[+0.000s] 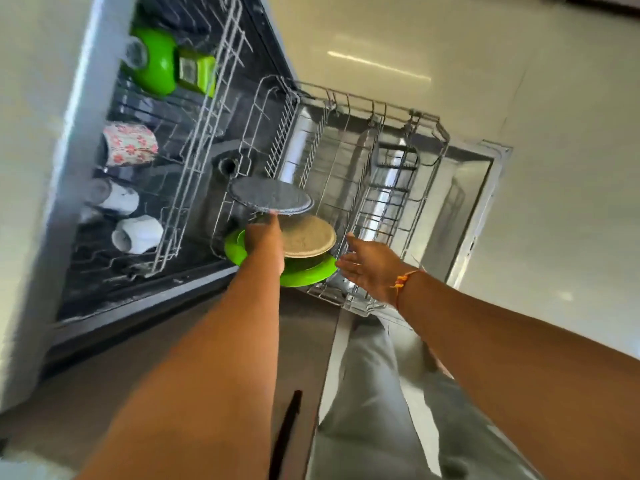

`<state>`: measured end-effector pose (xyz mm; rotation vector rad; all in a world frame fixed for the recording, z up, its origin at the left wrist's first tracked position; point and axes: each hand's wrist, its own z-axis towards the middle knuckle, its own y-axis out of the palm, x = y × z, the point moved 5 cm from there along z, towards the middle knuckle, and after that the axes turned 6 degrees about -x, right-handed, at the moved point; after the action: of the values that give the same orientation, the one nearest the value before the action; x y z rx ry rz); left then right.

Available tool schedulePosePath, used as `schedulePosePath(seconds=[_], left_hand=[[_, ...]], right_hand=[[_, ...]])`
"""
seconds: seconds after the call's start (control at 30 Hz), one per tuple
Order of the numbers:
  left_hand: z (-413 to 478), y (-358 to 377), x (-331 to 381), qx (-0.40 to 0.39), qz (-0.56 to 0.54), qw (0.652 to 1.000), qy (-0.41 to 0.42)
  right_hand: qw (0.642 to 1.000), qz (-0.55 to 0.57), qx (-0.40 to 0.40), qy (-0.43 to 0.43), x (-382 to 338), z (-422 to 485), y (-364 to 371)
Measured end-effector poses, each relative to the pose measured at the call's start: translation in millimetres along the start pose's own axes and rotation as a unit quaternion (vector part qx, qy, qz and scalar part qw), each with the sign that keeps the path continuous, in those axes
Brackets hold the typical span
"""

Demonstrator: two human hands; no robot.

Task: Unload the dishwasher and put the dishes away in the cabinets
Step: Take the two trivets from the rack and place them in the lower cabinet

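The dishwasher's lower rack (398, 133) is pulled out over the open door. Three plates stand in it: a dark grey plate (272, 199), a beige plate (308, 239) and a green plate (308, 275). My left hand (265, 244) stretches over the green plate, its fingertips touching the grey plate's near rim. I see no closed grip on any plate. My right hand (367, 268) hovers open beside the green plate, fingers spread, near the rack's wire edge. A thread band is on that wrist.
The upper rack (204, 109) holds a green bowl (156, 64), a green container (195, 71), a floral mug (130, 143), two white mugs (138, 233) and a glass (135, 53). The open door (478, 188) juts out over the pale floor. My trouser leg (374, 393) is below.
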<state>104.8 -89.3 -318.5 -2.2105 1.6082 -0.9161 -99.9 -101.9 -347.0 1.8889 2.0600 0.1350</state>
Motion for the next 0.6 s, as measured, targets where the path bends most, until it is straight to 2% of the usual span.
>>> schedulePosePath(seconds=[0.17,0.27,0.37,0.47,0.6], left_hand=[[84,-3,-4,0.027,0.052,0.998,-0.006],[118,2,-8,0.023,0.043,0.999,-0.02],[133,11,-8,0.013,0.023,0.999,-0.033],[140,14,-5,0.014,0.006,0.999,-0.049],[134,11,0,0.02,-0.041,0.998,-0.04]], right_hand=[[0.996,0.02,0.07,0.057,15,80,10],[0.994,-0.004,0.09,0.069,25,114,22],[0.995,0.024,0.064,0.071,31,132,40],[0.989,0.083,0.101,0.072,34,140,50],[0.989,0.057,0.123,0.061,26,129,54]])
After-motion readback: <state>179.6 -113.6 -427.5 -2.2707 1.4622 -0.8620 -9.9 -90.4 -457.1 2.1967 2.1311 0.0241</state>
